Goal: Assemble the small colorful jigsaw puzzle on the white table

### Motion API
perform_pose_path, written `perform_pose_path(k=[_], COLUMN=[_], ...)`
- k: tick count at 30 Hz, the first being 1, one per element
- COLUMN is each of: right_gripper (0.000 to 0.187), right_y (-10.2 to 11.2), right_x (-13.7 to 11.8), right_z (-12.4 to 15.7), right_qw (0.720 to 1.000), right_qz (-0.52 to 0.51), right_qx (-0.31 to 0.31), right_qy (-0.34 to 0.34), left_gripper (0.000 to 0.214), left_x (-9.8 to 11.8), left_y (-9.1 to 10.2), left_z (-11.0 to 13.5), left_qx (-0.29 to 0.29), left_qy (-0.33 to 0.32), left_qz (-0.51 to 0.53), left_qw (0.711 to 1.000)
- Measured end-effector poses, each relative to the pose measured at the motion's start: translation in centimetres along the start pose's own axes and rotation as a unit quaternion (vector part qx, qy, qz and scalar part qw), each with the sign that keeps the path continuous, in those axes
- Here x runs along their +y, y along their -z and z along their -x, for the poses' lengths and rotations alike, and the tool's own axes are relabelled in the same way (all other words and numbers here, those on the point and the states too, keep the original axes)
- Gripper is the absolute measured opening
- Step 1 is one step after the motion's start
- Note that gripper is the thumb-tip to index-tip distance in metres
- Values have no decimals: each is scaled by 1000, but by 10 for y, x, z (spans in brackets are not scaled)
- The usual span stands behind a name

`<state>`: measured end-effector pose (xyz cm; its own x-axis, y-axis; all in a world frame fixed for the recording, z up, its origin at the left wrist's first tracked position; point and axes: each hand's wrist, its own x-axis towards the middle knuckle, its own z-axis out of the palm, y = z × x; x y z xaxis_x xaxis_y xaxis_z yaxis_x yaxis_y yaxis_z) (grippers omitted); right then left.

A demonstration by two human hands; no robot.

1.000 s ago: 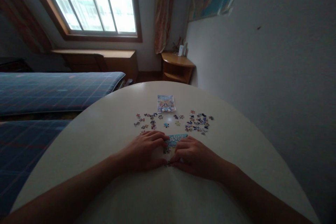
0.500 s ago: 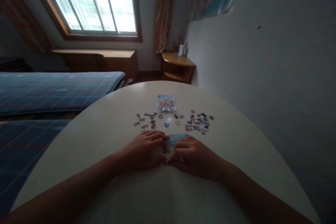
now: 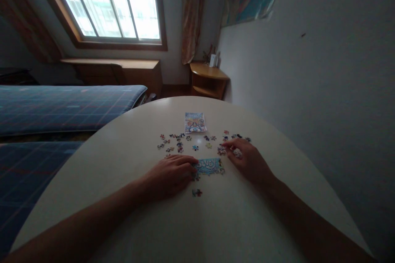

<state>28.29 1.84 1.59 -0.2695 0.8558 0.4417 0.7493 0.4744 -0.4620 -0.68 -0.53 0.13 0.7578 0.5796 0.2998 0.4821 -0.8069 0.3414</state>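
Note:
A partly joined strip of blue jigsaw lies on the white round table. My left hand rests flat beside it, fingertips touching its left end. My right hand lies over the heap of loose pieces to the right, fingers curled down among them; whether it grips a piece is hidden. A small joined bit lies alone in front of the strip. More loose pieces are scattered behind my left hand. A picture card lies farther back.
A bed with a blue checked cover runs along the left. A wooden corner shelf stands beyond the table, under a window. A plain wall is close on the right.
My right hand has left the jigsaw strip and moved back and to the right onto the heap of loose pieces. The strip and a small joined bit now show. My left hand stays.

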Motion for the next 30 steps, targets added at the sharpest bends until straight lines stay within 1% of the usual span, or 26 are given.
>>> perform_pose_path(k=[4,7,9,12,15,17,25,28,30], right_gripper=[22,28,30,32,33,33,33,33,35], right_y=[0,-1,-2,-3,-4,-4,-5,-3,3], right_x=[13,20,25,32,40,43,47,49,56], right_z=[-3,-4,-4,-4,-5,-5,-5,-6,-7], right_qw=[996,992,990,987,985,984,981,981,980], right_qz=[6,6,6,0,-6,-9,-20,-20,-8], right_qx=[46,65,75,89,103,109,108,110,116], right_qy=[-75,-106,-120,-134,-141,-143,-157,-157,-161], left_gripper=[25,20,17,15,16,16,20,24,26], left_x=[1,-1,-4,-9,-13,-14,-18,-26,-35], left_y=[0,0,1,3,4,5,2,4,11], left_z=[0,-2,-2,-2,-1,-1,-1,0,2], left_qx=[12,46,87,134,137,133,127,141,155], left_qy=[3,19,43,109,173,193,219,223,237], left_qz=[-20,-35,-53,-88,-111,-118,-144,-160,-176], left_qw=[1000,998,994,981,969,965,957,951,943])
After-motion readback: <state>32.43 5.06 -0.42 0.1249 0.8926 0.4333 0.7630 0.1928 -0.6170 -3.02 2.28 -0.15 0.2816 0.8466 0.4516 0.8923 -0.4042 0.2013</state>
